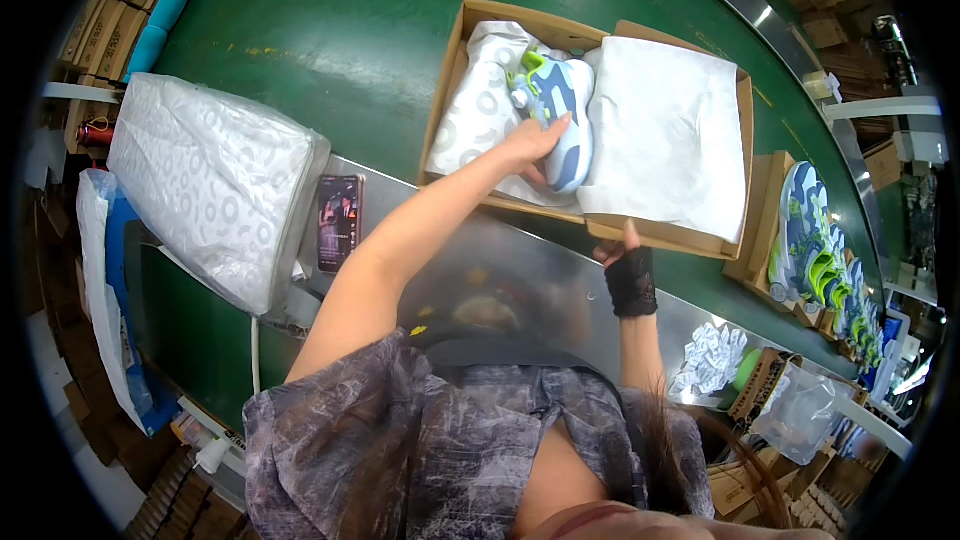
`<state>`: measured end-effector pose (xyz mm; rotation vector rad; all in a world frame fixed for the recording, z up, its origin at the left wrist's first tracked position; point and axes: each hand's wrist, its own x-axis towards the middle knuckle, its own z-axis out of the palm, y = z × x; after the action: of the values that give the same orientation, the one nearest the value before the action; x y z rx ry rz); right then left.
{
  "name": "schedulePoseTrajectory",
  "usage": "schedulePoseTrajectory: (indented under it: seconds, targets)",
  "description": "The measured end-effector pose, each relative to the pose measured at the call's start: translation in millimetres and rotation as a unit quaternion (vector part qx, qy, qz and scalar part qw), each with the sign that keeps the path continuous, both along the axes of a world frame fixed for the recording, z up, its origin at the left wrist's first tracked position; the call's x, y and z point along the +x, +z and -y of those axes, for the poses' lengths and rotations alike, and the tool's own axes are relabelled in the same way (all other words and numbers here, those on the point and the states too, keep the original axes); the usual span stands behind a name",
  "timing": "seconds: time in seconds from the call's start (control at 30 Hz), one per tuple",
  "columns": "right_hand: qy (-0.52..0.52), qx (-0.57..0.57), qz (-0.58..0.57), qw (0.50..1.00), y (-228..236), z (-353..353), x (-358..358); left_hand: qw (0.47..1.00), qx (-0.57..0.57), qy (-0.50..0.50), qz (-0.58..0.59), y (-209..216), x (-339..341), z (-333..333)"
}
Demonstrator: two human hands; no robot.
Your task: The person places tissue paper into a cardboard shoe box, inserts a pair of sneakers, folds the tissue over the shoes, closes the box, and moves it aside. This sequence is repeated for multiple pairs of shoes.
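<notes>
Cardboard box [565, 37], one shoe [568, 130], two hands [532, 146].

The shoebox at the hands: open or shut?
Open: the shoebox has its lid laid out rightward, and the blue shoe shows inside.

A light-and-dark-blue shoe [572, 90] with lime-green trim lies toe toward the near side, pale sole facing right, against ring-patterned paper [470, 110] in an open brown cardboard box [446, 80], whose right half holds a flat plain white sheet [668, 130].
</notes>
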<state>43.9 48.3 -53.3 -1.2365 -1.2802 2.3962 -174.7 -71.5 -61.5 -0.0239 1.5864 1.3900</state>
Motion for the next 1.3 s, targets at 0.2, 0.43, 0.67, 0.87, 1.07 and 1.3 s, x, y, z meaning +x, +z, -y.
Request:
schedulePoseTrajectory:
  seconds: [0.2,0.43,0.67,0.87,1.07,1.3]
  targets:
    - [0.027,0.551,0.04,0.833,18.6,-4.1,-31.7,0.968,0.244,0.052,0.021,26.3,14.6,50.3]
    - [0.291,0.84,0.074,0.451,-2.9,21.6,-49.9,0.894,-0.074,0.16,-0.411,-32.3,-12.2,102.3]
    - [0.306,0.809,0.044,0.499,7.2,19.4,-51.3,0.957,0.018,0.188,-0.218,-23.0,-23.9,116.7]
    - [0.16,0.688,0.007,0.707,27.0,15.1,-35.0,0.859,0.226,0.237,-0.394,82.6,22.6,94.8]
    - [-0.139,0.182,-0.025,0.973,16.2,-15.4,-20.4,0.843,0.177,0.305,-0.407,82.8,20.7,103.9]
    - [-0.128,0.158,0.035,0.978,21.6,-7.1,-22.3,0.865,0.019,0.311,-0.393,47.3,10.1,117.5]
